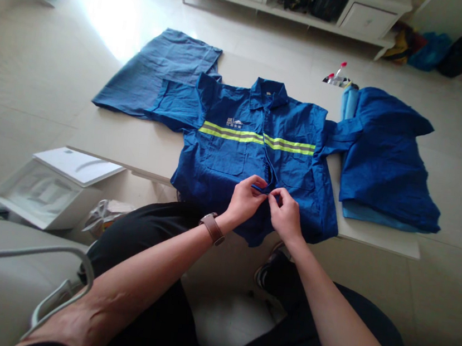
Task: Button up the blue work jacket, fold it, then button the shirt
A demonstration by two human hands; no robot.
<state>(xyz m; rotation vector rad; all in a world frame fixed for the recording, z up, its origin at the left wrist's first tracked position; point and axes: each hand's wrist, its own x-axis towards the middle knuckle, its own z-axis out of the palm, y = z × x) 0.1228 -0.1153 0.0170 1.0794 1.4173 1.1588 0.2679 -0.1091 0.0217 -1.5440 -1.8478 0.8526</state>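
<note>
My left hand and right hand pinch the front opening of a blue work shirt, fingers narrow on the cloth, hands nearly touching. Shirt lies spread on a low white table, hem over its edge. Flat blue garment on left, folded blue garment on right.

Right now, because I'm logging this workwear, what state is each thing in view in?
Blue work shirt: flat, face up, sleeves spread.
Left hand: pinching the shirt's front edge.
Right hand: pinching the shirt's front edge.
Blue garment on the left: spread flat, partly under a shirt sleeve.
Blue garment on the right: loosely folded heap.
White box: open, lid askew on top.
Cabinet drawers: shut.
</note>
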